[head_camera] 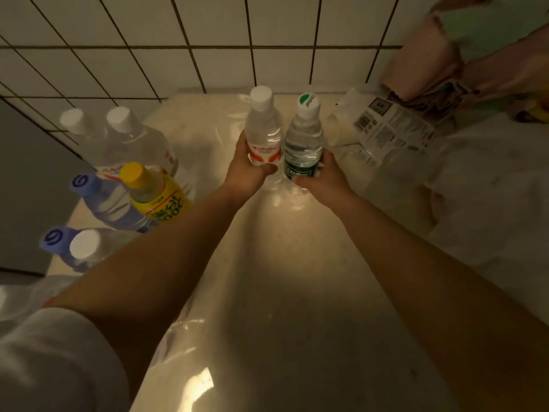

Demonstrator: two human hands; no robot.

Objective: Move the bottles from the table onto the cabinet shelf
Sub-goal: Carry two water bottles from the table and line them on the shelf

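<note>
While no shelf is in view, judge the task barely begun: six bottles (118, 185) stand at the bench's (282, 292) left edge. Your left hand (246, 171) wraps a red-label bottle (263, 129); your right hand (323, 173) wraps a green-label bottle (304, 138), both upright, arms extended.

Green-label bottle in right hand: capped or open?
Capped. The green-label bottle has its white-and-green cap seated on the neck, and the right hand grips it upright at the label.
</note>
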